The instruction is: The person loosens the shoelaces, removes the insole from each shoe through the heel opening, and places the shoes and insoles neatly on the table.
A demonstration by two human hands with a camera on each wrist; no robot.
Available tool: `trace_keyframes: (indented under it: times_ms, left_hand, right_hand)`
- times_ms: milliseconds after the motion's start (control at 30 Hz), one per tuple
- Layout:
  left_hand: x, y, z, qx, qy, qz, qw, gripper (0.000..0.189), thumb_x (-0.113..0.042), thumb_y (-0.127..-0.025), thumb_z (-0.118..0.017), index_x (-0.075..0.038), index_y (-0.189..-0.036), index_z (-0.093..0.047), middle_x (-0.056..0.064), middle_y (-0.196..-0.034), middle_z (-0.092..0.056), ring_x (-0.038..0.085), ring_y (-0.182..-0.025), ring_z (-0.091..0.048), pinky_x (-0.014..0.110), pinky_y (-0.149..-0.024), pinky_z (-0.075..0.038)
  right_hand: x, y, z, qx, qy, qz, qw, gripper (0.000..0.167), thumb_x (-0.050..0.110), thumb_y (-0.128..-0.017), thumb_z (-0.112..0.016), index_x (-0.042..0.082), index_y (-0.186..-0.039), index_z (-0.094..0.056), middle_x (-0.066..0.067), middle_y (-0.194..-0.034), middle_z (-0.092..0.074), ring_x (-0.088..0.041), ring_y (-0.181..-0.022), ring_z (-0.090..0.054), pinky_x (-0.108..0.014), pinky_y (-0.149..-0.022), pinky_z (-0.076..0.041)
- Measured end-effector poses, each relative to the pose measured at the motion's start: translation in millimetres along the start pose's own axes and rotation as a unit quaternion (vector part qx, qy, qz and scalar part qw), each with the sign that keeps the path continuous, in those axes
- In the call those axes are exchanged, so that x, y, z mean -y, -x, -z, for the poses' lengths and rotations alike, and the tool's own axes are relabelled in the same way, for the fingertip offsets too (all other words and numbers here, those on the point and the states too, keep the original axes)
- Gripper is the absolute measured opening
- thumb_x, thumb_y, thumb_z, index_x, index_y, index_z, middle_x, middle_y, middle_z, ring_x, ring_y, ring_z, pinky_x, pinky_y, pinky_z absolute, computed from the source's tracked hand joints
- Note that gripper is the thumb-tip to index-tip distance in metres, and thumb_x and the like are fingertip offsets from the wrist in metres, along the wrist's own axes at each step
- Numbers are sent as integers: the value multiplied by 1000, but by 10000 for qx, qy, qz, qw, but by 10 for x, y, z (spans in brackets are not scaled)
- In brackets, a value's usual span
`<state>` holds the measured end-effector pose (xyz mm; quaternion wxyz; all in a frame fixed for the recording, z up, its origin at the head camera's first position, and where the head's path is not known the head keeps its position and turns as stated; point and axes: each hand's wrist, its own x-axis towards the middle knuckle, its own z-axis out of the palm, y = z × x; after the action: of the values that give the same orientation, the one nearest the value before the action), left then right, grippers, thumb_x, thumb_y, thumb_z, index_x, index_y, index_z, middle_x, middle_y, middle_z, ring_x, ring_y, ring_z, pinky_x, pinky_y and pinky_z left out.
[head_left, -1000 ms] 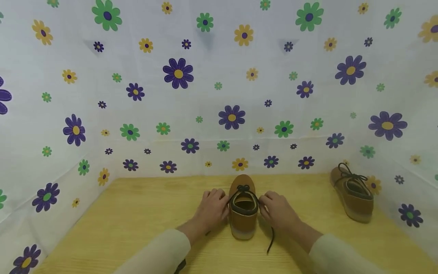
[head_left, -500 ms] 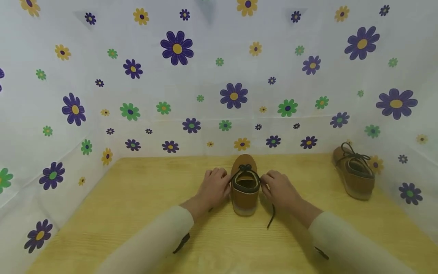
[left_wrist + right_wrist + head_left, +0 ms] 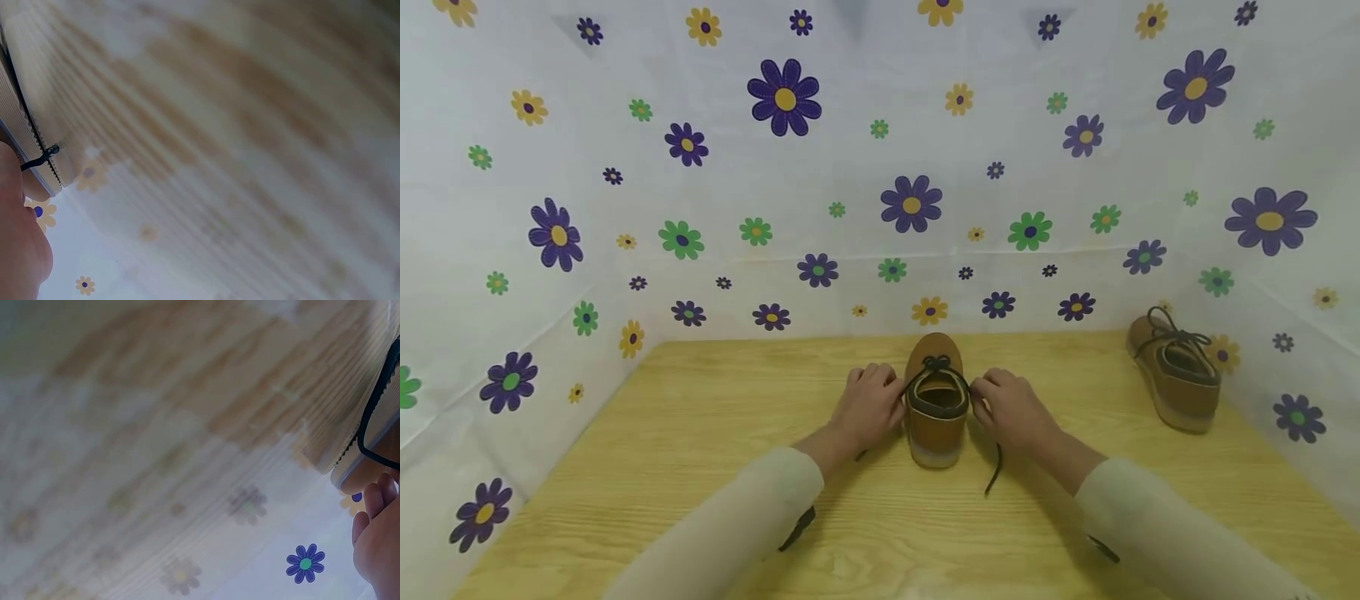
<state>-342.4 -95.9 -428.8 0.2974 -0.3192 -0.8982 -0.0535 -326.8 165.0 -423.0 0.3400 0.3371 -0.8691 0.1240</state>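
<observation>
On the pale wood tabletop [image 3: 737,400], a brown shoe [image 3: 936,437] stands upright between the left hand [image 3: 868,408] and the right hand [image 3: 1011,410], heel nearer and toe pointing toward the flower-printed cloth [image 3: 842,150]. Its dark lace [image 3: 937,363] is knotted over the tongue and stretches out to both sides. Each grip is clamped on that lace, fingers curled in a pinch at either side of the opening. A loose lace end [image 3: 997,470] dangles below the right hand. A second brown shoe [image 3: 1183,392] stands well apart at the right, near the cloth
</observation>
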Motion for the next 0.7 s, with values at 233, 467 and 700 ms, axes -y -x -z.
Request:
trace_keyframes:
  times_ms: [233,467,700]
  left_hand:
    - [30,1,-36,-83,-227,-33,9997,10,-20,-92,-60,-13,-96,-66,4,-92,-55,23,-83,-51,42,-77,-39]
    - [30,-5,-33,-247,-395,-80,9989,10,-20,-91,-60,-15,-96,-67,1,-88,-59,22,-81,-53,41,-77,-38]
    - [31,1,-46,-37,-531,-21,9986,11,-22,-93,-61,-15,-97,-67,0,-83,-62,21,-78,-53,41,-78,-37]
  right_hand:
    - [0,-13,8,84,51,-107,9999,5,3,-87,-65,8,-84,-65,-5,-80,-61,-21,-71,-57,-38,-60,-46]
    - [26,-22,37,50,349,-233,9991,6,6,-87,-64,10,-83,-65,-3,-78,-61,-21,-69,-56,-34,-58,-39]
    - [62,-15,78,289,469,-455,9974,8,8,-88,-62,12,-80,-62,1,-74,-57,-18,-67,-52,-32,-60,-35]
